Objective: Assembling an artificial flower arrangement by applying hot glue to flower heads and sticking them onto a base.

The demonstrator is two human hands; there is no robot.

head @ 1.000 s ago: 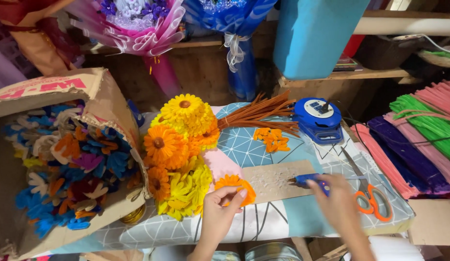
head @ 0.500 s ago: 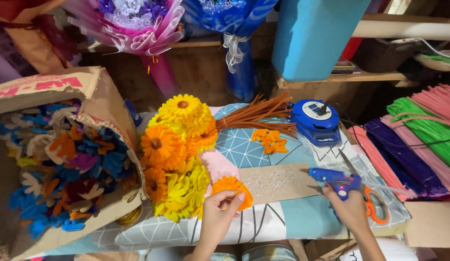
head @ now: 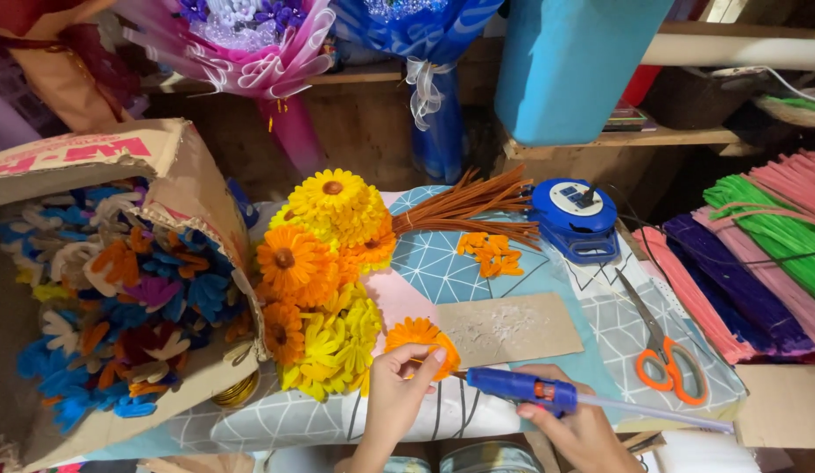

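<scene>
The left hand [head: 397, 394] is pinching a small orange pipe-cleaner flower [head: 422, 339] at the near edge of the table, fingers closed on its petals just right of the heap of yellow and orange flowers [head: 324, 280]. The right hand [head: 576, 427] is wrapping closed around a blue hot glue gun [head: 523, 387], its nozzle pointing left and touching, or all but touching, the flower's underside. The flower is looking very light, soft and fuzzy, with wire inside that would bend easily, so holding it at the petal rim, away from the hot tip, is seeming safest. Just beyond it, a tan cardboard sheet [head: 511, 326] is lying flat, speckled with dried glue. Further right, orange-handled scissors [head: 663, 355] are resting on the patterned cloth [head: 442, 263]; at the far side, a bundle of brown stems [head: 473, 206] is fanning beside a blue extension reel [head: 576, 217]. At left, a cardboard box [head: 175, 171] is holding mixed chenille petals.
</scene>
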